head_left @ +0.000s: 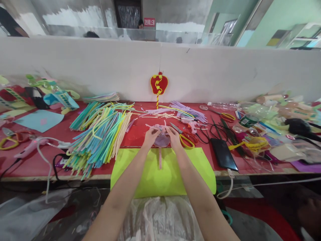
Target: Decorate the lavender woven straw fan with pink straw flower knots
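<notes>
A small lilac fan [162, 141] made of pipe cleaners lies between my two hands, its pink twisted handle [160, 158] pointing towards me. My left hand [151, 135] pinches the fan's upper left edge. On the other side, my right hand [173, 136] is closed at its upper right edge. Pink pipe-cleaner ends stick out above the fingertips; the fine detail there is blurred. Under the handle, a bright yellow-green sheet [163, 180] hangs over the table edge. Yellow-handled scissors [187, 140] lie just right of my right hand.
A big bundle of coloured pipe cleaners [100, 140] lies left, with lilac ones [188, 110] behind. A red fan [158, 84] stands against the white partition [100, 67]. A pink glue gun [31, 147], a black phone [223, 154] and cables lie at the sides.
</notes>
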Available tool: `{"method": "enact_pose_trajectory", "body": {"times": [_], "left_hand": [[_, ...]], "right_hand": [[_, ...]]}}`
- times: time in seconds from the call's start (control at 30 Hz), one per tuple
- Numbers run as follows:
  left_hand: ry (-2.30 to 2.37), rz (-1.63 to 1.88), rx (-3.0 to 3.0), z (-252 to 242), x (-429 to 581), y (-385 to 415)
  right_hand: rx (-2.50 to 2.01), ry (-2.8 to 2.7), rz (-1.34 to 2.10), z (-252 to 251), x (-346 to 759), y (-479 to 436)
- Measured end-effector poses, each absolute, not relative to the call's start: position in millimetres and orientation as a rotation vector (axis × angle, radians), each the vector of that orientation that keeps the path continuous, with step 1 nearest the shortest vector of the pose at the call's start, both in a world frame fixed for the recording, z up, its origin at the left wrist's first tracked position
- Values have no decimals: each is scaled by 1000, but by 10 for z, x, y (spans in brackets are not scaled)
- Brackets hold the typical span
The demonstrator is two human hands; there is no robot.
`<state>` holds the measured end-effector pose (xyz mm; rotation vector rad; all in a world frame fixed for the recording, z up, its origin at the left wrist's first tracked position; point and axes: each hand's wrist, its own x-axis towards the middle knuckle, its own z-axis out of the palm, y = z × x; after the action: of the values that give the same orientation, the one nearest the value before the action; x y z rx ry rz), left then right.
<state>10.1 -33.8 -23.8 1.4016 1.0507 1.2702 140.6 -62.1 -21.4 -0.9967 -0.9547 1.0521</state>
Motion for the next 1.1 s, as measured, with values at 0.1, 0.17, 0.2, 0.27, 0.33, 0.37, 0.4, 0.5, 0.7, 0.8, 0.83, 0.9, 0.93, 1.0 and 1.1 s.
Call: {"method": "enact_pose_trajectory", "body": {"times": [0.1, 0.17, 0.2, 0.27, 0.33, 0.37, 0.4, 0.5, 0.7, 0.8, 0.83, 0.9, 0.93, 1.0, 1.1], "left_hand": [[1027, 1261, 1410, -254, 108, -326], [1009, 1255, 1432, -251, 109, -330], [1003, 1253, 1449, -246, 108, -335], [1010, 1242, 1487, -235, 103, -345], [1046, 1227, 1507, -228, 97, -352], [1069, 1222, 1509, -228, 94, -353], [1084, 1219, 1511, -230, 92, -353], [1076, 1230, 1528, -238, 87, -351], [1053, 1280, 1495, -223, 75, -363], [1072, 1296, 1487, -215, 68, -359], [1087, 1306, 1485, -215, 64, -354], [1131, 1332, 1478, -215, 51, -343], [1156, 1347, 1472, -216, 42, -339], [1210, 1380, 1473, -220, 24, -335], [1315, 1415, 1500, -243, 7, -334]], "right_hand": [[-1001, -924, 1055, -234, 1412, -597], [-994, -941, 1045, -242, 1414, -591], [-988, -956, 1038, -242, 1414, -592], [-968, -987, 1044, -234, 1409, -603], [-955, -1007, 1061, -221, 1403, -616], [-956, -1010, 1069, -215, 1400, -622], [-960, -1005, 1073, -210, 1397, -627], [-966, -976, 1068, -201, 1393, -637], [-970, -1053, 1000, -178, 1380, -650], [-1025, -1111, 951, -197, 1393, -625], [-1058, -1133, 918, -210, 1406, -612], [-1166, -1153, 774, -246, 1447, -585], [-1233, -1144, 662, -268, 1472, -575], [-1362, -1099, 409, -314, 1521, -562], [-1495, -1080, 215, -385, 1567, -562]]}}
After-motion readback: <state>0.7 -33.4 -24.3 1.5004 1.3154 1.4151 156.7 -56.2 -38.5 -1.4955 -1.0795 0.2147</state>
